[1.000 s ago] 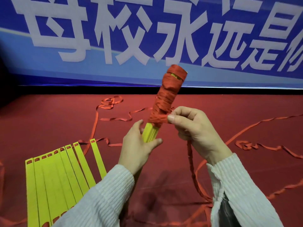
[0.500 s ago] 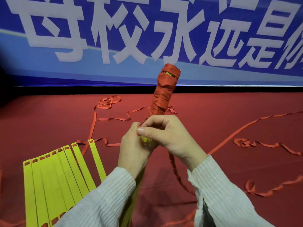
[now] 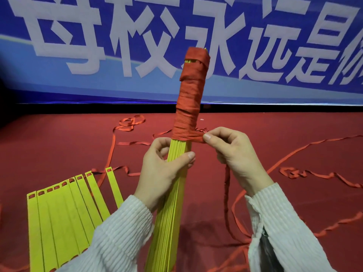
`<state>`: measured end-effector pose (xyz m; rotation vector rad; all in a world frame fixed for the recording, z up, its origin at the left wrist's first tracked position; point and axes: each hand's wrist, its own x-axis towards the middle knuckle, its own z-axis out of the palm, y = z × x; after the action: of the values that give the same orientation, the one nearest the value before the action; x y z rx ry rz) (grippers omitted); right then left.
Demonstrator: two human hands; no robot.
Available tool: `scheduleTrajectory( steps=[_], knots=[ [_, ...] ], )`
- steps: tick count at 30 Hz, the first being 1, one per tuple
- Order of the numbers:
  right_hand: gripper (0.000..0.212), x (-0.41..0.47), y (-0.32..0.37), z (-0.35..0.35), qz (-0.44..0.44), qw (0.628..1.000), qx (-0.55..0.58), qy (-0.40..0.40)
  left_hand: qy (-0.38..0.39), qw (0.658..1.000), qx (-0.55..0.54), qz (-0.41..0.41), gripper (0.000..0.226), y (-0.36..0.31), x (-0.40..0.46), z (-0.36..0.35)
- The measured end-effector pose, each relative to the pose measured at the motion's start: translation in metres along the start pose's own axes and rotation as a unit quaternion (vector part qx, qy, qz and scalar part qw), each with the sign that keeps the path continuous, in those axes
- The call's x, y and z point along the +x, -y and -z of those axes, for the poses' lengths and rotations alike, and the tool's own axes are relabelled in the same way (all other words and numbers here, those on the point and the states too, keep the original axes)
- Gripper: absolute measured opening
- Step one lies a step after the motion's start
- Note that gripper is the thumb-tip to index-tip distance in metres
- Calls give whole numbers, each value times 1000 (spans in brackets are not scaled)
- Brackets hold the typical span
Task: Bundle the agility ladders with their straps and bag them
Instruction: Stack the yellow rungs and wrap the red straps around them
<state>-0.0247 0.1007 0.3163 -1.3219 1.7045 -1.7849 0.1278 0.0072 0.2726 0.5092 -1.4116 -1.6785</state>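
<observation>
I read the bundled rungs [image 3: 172,195] as thin flat plastic, yellow, smooth with a slight sheen. Strap [image 3: 191,99] wound round the upper half: woven red cloth webbing, matt, weave texture visible. Loose rungs [image 3: 64,213] at 8 o'clock: same smooth yellow plastic, red webbing in the end slots. Floor [image 3: 255,122] looks like matt red carpet or felt, I can't tell which. Banner [image 3: 98,85] at 12 o'clock: printed blue sheet, smooth. Sleeves [image 3: 117,236]: ribbed white knit, soft, matt.
</observation>
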Motion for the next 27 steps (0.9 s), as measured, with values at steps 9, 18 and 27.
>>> scheduleTrajectory(
  steps=[9, 18, 27],
  knots=[
    [33, -2, -10, -16, -28, 994, 105, 29, 172, 968, -120, 138, 40, 1, -10, -3],
    [34, -1, -13, 16, -4, 995, 69, 77, 51, 992, -63, 94, 11, -6, -1, 3],
    [14, -2, -3, 2, 11, 995, -30, 96, 41, 995, -45, 79, 30, -7, -1, 4]
  ],
)
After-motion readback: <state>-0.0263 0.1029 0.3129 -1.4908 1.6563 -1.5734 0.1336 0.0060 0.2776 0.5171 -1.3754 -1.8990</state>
